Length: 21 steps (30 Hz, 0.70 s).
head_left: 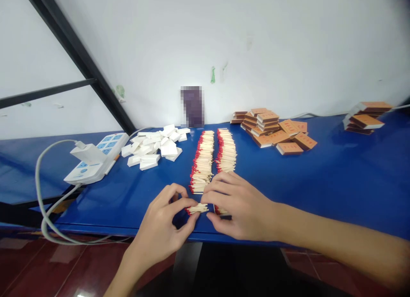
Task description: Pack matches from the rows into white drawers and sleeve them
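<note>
My left hand (166,216) is closed in a pinch, thumb and forefinger on a small bunch of red-tipped matches (201,208) at the table's front edge. Close by on the right, my right hand (235,203) has bent fingers, with thumb and forefinger apart near the plain ends of that bunch. Behind the hands, matches lie side by side in a left row (205,158) and a right row (226,149), red heads to the left. My right hand hides the near part of the right row; some matches show below its palm.
White matchbox trays (153,145) lie heaped at left, beside a power strip (99,156) with a plug and looping cable. Orange matchbox sleeves (272,128) are piled right of the rows; another stack (367,115) stands farther right. A blurred dark object (193,107) leans against the wall.
</note>
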Available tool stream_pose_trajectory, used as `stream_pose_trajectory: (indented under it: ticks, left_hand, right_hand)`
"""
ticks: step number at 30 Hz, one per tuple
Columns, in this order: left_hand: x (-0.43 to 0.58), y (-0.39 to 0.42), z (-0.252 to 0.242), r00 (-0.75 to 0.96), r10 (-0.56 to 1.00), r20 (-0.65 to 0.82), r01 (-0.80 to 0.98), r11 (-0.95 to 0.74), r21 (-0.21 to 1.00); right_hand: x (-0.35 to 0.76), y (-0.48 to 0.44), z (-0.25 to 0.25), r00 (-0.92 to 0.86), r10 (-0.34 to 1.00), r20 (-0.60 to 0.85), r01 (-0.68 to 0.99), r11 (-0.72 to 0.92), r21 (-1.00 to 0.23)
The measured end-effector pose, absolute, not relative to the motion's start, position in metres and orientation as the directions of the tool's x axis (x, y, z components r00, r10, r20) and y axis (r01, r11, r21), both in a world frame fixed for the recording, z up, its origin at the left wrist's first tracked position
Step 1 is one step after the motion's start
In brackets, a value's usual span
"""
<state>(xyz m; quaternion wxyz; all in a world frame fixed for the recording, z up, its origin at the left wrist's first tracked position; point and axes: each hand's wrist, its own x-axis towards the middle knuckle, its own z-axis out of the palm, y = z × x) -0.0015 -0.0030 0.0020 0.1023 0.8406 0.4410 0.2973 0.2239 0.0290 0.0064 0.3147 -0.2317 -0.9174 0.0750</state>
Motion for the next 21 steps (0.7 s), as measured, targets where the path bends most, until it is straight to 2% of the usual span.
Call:
stream_pose_trajectory:
  ticks: [7,16,21]
  left_hand:
    - [-0.003,-0.002,-0.002,0.479,0.761,0.437,0.629,-0.645,0.434]
    - [-0.004,0.000,-0.002,0.472,0.742,0.475,0.611,-0.664,0.431]
    - [-0.005,0.000,-0.001,0.486,0.754,0.443,0.622,-0.654,0.430]
  right_hand:
    - [0.220,0.026,0.003,-0.715,0.485,0.504,0.417,0.874,-0.249]
    - [0.211,0.024,0.001,-0.760,0.445,0.474,0.483,0.874,-0.046]
    - [0.209,0.026,0.002,-0.765,0.483,0.426,0.497,0.864,-0.087]
